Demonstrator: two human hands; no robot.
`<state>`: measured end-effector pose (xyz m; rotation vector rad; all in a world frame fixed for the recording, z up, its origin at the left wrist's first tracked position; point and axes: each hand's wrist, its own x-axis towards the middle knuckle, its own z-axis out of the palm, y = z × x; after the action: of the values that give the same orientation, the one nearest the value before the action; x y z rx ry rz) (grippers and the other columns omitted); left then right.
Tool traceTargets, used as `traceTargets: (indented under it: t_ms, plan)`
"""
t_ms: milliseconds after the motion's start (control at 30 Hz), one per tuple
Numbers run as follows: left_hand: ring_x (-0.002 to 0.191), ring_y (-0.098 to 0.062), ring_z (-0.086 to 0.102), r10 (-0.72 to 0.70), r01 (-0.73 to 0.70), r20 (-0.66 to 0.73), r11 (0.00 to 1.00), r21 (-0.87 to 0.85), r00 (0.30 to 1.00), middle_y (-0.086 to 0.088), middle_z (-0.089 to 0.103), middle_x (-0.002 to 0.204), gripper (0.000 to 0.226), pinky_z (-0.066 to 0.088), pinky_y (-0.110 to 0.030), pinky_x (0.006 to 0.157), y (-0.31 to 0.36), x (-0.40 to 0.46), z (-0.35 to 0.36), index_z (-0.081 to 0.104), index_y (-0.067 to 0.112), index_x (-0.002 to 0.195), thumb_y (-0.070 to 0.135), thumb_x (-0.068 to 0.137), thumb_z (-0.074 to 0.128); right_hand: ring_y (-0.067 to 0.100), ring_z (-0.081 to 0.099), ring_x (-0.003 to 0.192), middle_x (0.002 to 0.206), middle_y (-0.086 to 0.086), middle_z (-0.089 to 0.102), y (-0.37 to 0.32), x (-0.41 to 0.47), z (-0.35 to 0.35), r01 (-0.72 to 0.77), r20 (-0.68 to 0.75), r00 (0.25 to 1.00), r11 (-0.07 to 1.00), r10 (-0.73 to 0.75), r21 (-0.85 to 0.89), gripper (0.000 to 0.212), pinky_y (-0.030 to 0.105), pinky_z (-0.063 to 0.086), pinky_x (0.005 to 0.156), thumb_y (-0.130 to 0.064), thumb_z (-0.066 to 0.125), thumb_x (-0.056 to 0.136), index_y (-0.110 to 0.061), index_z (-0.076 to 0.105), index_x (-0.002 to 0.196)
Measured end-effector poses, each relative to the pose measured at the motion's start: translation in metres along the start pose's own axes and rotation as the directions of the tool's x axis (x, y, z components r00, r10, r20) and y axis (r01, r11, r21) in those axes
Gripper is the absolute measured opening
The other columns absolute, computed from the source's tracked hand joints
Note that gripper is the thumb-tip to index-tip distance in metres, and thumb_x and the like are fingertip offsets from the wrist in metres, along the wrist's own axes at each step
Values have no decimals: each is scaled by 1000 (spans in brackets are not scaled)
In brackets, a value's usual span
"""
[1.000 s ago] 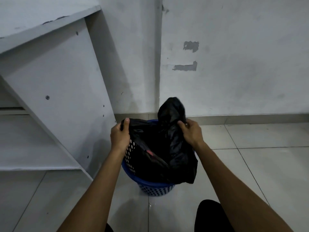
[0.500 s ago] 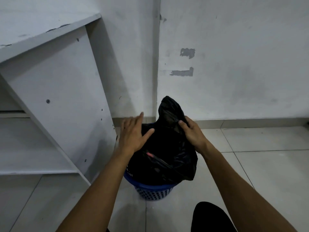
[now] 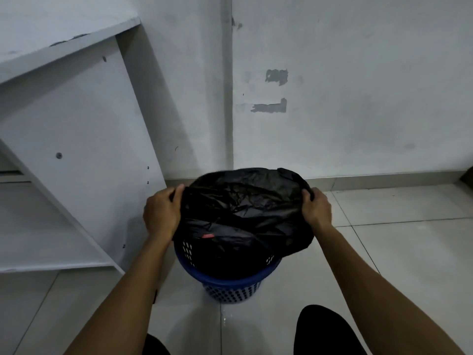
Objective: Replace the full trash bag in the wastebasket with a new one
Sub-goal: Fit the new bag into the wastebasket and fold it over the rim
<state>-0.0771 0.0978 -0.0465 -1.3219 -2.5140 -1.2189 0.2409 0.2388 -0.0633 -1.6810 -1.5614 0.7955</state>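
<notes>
Two hands on black trash bag (image 3: 243, 216), bag mouth stretched over blue perforated wastebasket (image 3: 230, 283). Left hand (image 3: 160, 213), right hand (image 3: 316, 210): fingers curled, gripping opposite bag edges. Step looks like fitting liner; next: pull edges down round rim.

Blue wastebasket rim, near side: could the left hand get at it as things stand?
Probably yes. The near rim of the blue wastebasket shows bare below the black trash bag, but the left hand would first have to drop its grip on the bag's edge.
</notes>
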Motion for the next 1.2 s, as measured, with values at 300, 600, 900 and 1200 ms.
traceTargets:
  t_ms: [300,600,900,1200]
  plan:
    - [88,-28,57,90,-88,97,996,-21,991,-8,55,107,31,50,-43,74,16,-10,9,52,14,104,42,102,40,31,44,128,140,12,48,-31,-37,26,430,-16,897,880,-442,-200,60,47,33,108,-53,55,94,-30,40,148]
    - [79,-17,54,85,6,377,972,-236,922,1,55,86,22,39,-31,64,29,-16,-1,41,15,98,36,102,43,25,37,144,148,8,50,-52,-42,68,571,401,808,745,-433,-346,103,51,6,123,-92,28,75,-34,10,158]
    - [87,-24,58,-73,121,233,972,-200,970,-6,63,93,33,38,-29,70,1,1,-7,52,8,97,40,100,47,38,66,86,85,18,72,-50,-15,65,563,347,820,751,-455,-346,64,39,45,69,-68,36,95,-17,62,68]
    - [107,-34,58,121,-130,132,989,65,984,-9,54,132,56,49,-44,89,-4,-8,23,42,21,139,58,98,34,38,63,78,85,11,65,-46,8,101,588,126,785,667,-606,-457,41,36,35,59,-45,41,104,-12,61,91]
